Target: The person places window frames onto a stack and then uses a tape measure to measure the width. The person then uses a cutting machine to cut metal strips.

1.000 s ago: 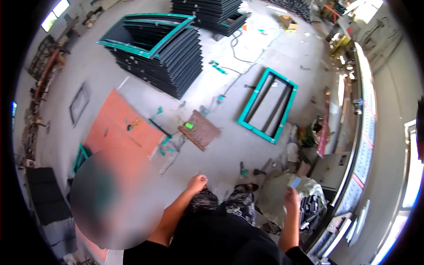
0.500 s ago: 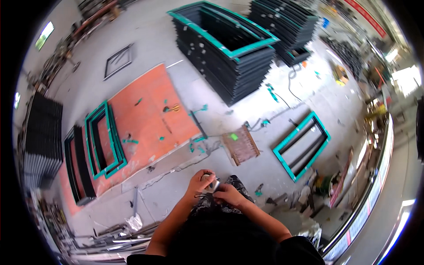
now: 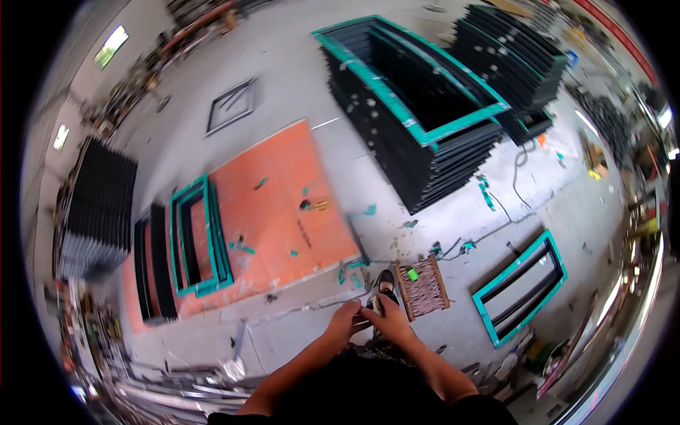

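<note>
In the head view, the left hand point(image 3: 346, 322) and the right hand point(image 3: 391, 322) meet in front of the body, above the floor point(image 3: 347, 163). The grip of each is narrow, the fingers bent inward, but I cannot tell whether either is closed on anything: whatever lies between them is too small and covered to name. Being brought together like this probably lets each hand steady the other.

Nearest to them, just far and right, is a low woven stool point(image 3: 428, 294) with a brown, coarsely plaited seat between wooden side bars. A small lime-green object point(image 3: 413, 274) lies on it, perhaps put there to be within reach. A shoe point(image 3: 386, 281) shows beside the stool's left side.

To the left, teal-edged frames point(image 3: 212, 230) lie flat on an orange sheet point(image 3: 276, 191), which may guard them from scratches. Far off, black frames point(image 3: 397, 163) are stacked high, likely to save room.
</note>
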### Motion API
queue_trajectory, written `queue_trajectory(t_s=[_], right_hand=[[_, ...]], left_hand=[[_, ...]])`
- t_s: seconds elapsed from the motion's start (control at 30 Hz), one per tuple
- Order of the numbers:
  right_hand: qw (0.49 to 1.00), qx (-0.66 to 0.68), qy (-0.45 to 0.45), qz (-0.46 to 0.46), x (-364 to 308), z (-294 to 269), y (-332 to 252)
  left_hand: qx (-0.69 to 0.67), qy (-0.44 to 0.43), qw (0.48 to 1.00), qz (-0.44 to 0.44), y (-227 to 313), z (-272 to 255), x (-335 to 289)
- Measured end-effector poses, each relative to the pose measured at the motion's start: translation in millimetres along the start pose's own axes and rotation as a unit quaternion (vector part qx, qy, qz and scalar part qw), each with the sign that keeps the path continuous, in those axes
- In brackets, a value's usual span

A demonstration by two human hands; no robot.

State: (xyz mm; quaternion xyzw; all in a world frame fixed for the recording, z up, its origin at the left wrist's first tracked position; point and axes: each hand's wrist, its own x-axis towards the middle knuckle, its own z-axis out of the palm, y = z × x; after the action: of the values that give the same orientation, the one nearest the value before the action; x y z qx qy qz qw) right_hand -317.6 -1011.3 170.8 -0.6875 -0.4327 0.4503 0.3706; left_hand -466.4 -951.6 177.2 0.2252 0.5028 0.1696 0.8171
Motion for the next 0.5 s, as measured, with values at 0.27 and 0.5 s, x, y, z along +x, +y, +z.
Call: queue_trajectory(t_s=[0.27,0.5], right_hand=[[0.99,-0.024,-0.11,-0.08,104.7,-108.8,-33.7],[0.964,0.065,-0.251,-0.067,200.7,-95.0,-56.0]], left_hand=[[0.237,-0.154,0.958,-0.046,117.1,45.6,105.1],[0.226,-0.12,0.967,0.011,201.0,39.5,128.3]])
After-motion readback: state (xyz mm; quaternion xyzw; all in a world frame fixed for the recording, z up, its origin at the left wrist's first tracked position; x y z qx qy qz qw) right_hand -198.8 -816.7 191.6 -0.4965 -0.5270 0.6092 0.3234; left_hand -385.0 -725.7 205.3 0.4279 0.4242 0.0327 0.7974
